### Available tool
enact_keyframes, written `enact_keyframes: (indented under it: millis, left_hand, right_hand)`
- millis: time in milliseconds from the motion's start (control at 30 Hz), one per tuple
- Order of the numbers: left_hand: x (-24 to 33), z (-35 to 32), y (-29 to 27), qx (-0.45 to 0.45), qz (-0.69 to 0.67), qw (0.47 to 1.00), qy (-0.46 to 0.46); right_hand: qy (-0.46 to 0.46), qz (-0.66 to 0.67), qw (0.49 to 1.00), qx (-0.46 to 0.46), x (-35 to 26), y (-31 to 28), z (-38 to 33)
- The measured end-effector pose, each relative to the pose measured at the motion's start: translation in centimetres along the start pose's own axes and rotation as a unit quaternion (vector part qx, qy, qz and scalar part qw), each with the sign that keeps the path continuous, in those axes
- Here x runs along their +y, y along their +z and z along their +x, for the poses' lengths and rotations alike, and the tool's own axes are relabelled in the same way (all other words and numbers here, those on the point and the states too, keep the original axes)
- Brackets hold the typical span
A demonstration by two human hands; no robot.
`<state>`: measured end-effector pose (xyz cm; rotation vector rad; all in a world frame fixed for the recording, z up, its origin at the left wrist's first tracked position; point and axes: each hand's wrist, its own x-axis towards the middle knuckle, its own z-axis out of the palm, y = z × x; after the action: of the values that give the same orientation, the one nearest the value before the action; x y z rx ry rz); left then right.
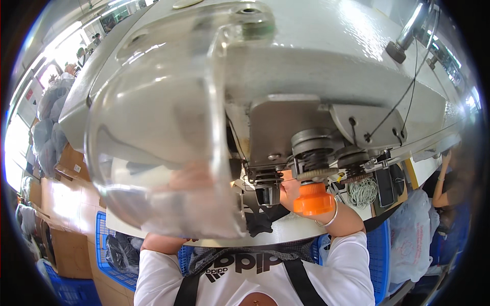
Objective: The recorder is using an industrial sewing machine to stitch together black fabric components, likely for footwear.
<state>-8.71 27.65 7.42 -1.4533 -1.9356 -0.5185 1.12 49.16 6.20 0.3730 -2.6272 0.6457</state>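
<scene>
Cannot tell any spread or grip of the fingers on the left hand, visible only as a blur through a clear guard. Cannot tell it on the right hand either, partly hidden behind metal parts and an orange knob of the sewing machine. Can see black cloth on the pale table, between the two hands and nearer the right; cannot tell about contact with either. Farther out, see a bangle on the right wrist, then a coil of pale cord and a dark phone to its right. Beyond the table edge, notice blue baskets on both sides and a translucent plastic bag at far right.
</scene>
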Motion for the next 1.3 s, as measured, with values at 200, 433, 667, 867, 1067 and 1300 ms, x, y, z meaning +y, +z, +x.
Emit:
enact_keyframes:
  millis: [200, 433, 667, 867, 1067, 1300]
  left_hand:
    - [0.0, 0.2, 0.2, 0.015, 0.043, 0.999, 0.020]
    - [0.3, -0.1, 0.4, 0.010, 0.011, 1.000, -0.013]
    - [0.1, -0.7, 0.3, -0.016, 0.032, 0.999, -0.007]
    - [0.1, -0.8, 0.5, -0.009, 0.074, 0.997, 0.019]
    - [0.2, -0.3, 1.0, -0.002, 0.058, 0.998, 0.017]
    - [-0.1, -0.5, 1.0, -0.005, -0.016, 1.000, -0.016]
  right_hand:
    - [0.040, 0.017, 0.999, 0.032, 0.1, 0.8, -0.2]
    - [0.004, 0.003, 0.999, 0.032, -0.6, -0.7, 0.7]
    - [0.092, 0.076, 0.993, -0.005, -0.7, -1.3, 0.6]
    - [0.088, 0.112, 0.989, -0.025, 0.0, -1.3, 0.4]
    - [0.071, 0.092, 0.993, -0.038, 1.4, -0.8, 0.1]
    - [0.069, 0.093, 0.993, 0.009, 1.6, -0.2, -0.8]
